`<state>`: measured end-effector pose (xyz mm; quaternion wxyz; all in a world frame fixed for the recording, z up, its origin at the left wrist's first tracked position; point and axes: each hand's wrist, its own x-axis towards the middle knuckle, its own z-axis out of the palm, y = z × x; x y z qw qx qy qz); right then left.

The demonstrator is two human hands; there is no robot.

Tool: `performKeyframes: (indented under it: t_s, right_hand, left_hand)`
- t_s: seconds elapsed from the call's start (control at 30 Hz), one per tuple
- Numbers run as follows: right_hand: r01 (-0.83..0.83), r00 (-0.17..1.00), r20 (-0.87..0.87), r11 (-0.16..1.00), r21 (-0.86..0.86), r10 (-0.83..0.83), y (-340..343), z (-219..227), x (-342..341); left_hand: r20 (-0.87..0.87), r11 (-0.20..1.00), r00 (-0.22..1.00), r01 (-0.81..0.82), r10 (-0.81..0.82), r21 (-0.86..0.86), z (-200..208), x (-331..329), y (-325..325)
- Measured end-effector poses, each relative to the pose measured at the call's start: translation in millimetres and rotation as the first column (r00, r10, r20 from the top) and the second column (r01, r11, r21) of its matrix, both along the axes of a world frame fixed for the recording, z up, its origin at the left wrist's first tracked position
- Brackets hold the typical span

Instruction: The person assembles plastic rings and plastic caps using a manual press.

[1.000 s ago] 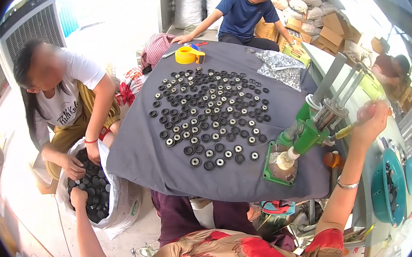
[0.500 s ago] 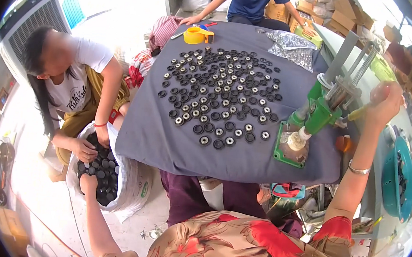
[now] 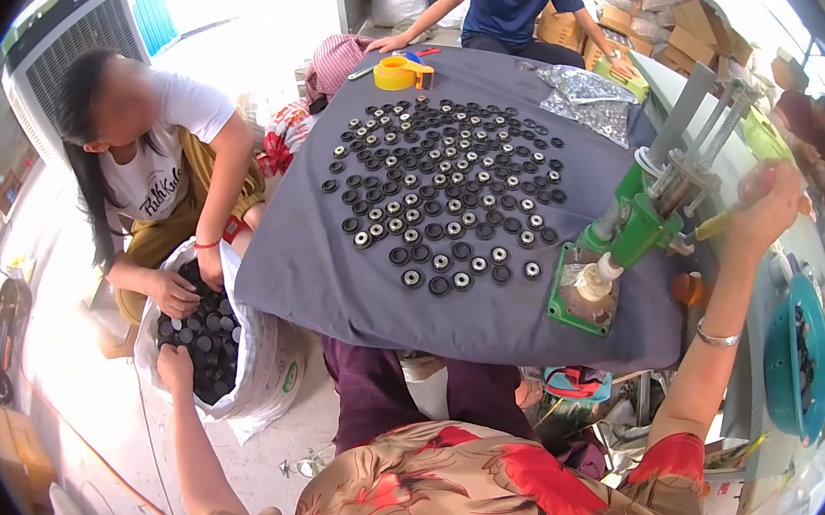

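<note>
My right hand (image 3: 768,206), raised at the right, is closed round the reddish knob on the lever (image 3: 712,227) of a green hand press (image 3: 646,237). The press stands at the right edge of a cloth-covered table (image 3: 329,289). My left hand (image 3: 175,370) has its fingers curled at the near left rim of a white sack (image 3: 271,363); what they hold is hidden. Black round caps (image 3: 211,352) fill the sack. Many black rings (image 3: 451,176), several with metal centres, lie spread over the table. A pale piece (image 3: 598,277) sits on the press's base.
At the left, a co-worker (image 3: 167,151) has both hands in the sack. Another person (image 3: 519,12) sits beyond the table. A yellow tape dispenser (image 3: 395,73) and clear bags of metal parts (image 3: 590,100) lie at the far side. A teal basin (image 3: 792,358) stands at right.
The view has shifted slightly. My right hand stays on the lever and my left hand at the sack. The co-worker's head has turned a little, and their hands have shifted slightly in the sack.
</note>
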<state>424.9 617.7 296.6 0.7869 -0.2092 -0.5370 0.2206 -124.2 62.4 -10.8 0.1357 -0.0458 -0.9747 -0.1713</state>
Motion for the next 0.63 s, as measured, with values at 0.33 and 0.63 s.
performKeyframes:
  t_s: [0.33, 0.63]
  right_hand:
    - [-0.053, 0.998, -0.038, 0.999, -0.005, 0.053, -1.4, 0.8, -1.5]
    - [-0.157, 0.982, -0.108, 0.987, -0.034, 0.152, -9.2, 3.4, -5.3]
  left_hand:
    - [-0.092, 0.993, 0.995, -0.015, 0.026, 0.121, -7.5, -3.7, -9.5]
    - [0.113, 0.915, 0.992, -0.096, 0.056, 0.391, -11.2, -16.5, -27.4]
